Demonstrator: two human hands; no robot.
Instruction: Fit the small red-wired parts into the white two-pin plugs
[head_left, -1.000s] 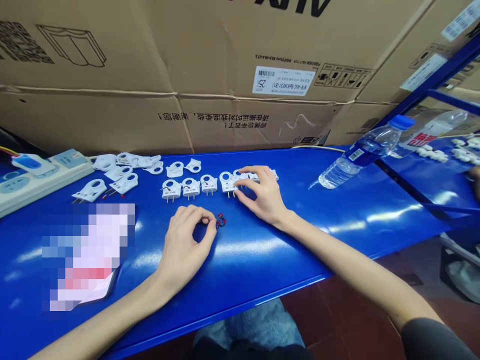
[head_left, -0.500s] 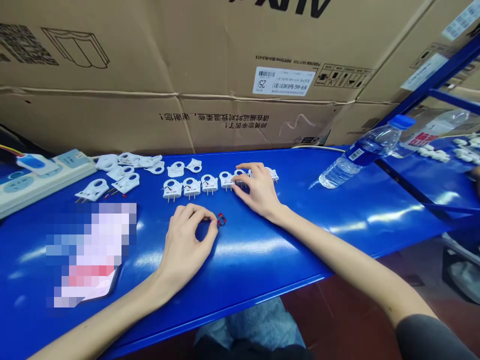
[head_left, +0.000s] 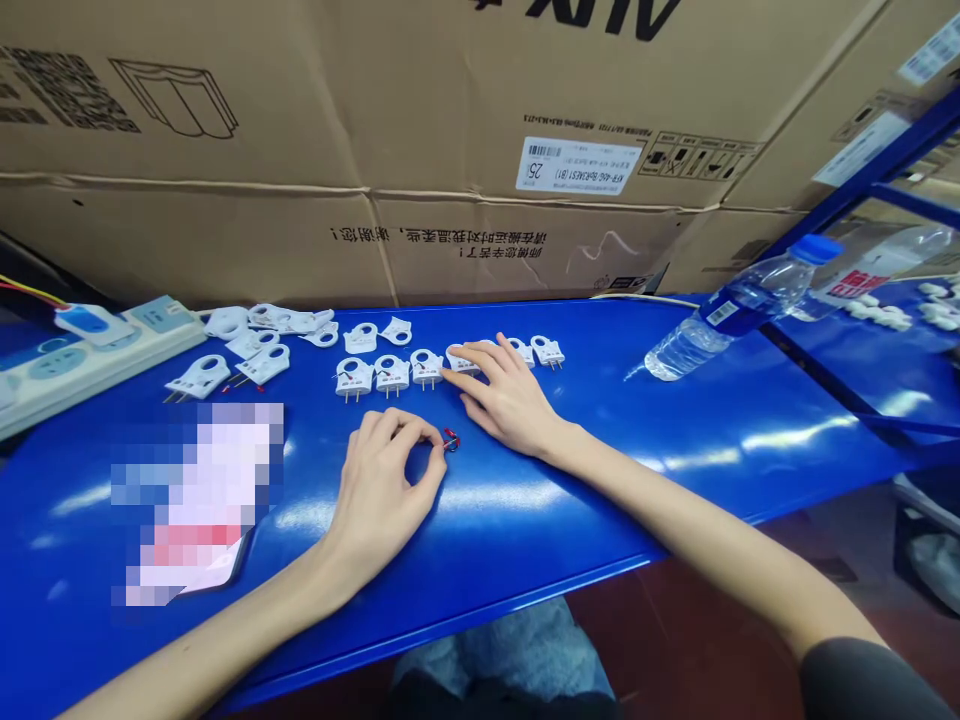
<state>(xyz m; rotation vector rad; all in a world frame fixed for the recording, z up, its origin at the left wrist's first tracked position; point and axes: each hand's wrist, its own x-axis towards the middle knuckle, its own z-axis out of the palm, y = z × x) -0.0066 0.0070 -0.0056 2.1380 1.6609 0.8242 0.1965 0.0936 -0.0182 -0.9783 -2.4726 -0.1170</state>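
Observation:
My left hand (head_left: pixel 394 490) is closed in a pinch, thumb and forefinger on a small bundle of red and black wires (head_left: pixel 451 440) just above the blue table. My right hand (head_left: pixel 514 400) reaches over a row of white plug housings with metal pins, its fingers stretched out and slightly apart. Its fingertips are beside a white plug housing (head_left: pixel 427 368) and cover parts of those behind them. At the row's left end stands another plug housing (head_left: pixel 354 377); at its right end, one more (head_left: pixel 547 351). Whether the right fingers touch a housing I cannot tell.
Loose white housings (head_left: pixel 285 320) lie at the back left near a power strip (head_left: pixel 82 355). A phone (head_left: pixel 217 500), mostly blurred out, rests left of my left hand. A water bottle (head_left: pixel 697 340) leans by the blue rack at right. Cardboard boxes (head_left: pixel 420 120) stand behind.
My right hand has shifted slightly left along the row, and its fingers have straightened over the housings. My left hand keeps its pinch on the wires. The whole view has shifted slightly.

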